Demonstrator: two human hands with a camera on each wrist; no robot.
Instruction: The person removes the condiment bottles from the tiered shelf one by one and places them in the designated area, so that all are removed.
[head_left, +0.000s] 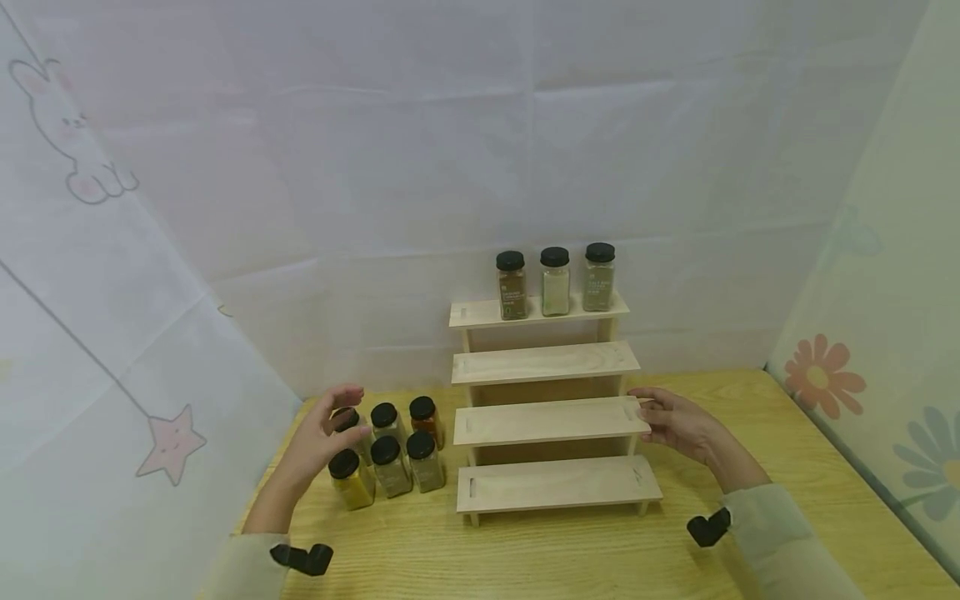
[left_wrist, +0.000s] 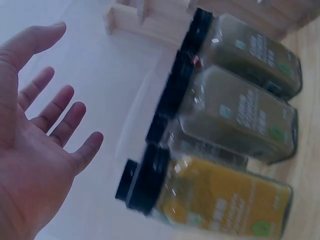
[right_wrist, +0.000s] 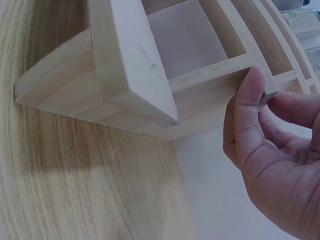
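Note:
A four-step wooden spice rack (head_left: 547,422) stands on the table, three black-capped spice jars on its top step. My right hand (head_left: 678,423) pinches the right end of the second step from the bottom; in the right wrist view, thumb and fingers (right_wrist: 247,107) meet at that step's corner. Over a cluster of spice jars (head_left: 392,468) to the left of the rack, my left hand (head_left: 318,437) hovers with fingers spread, holding nothing. The left wrist view shows a yellow-filled jar (left_wrist: 220,200) and greenish-brown ones beside the open palm, apart from it. My left hand partly hides the leftmost jars in the head view.
On the top step stand a brown-filled jar (head_left: 513,292), a pale one (head_left: 556,287) and a greenish one (head_left: 599,283). The wooden table (head_left: 570,558) meets a white cloth backdrop (head_left: 375,167) behind, with printed cloth at both sides.

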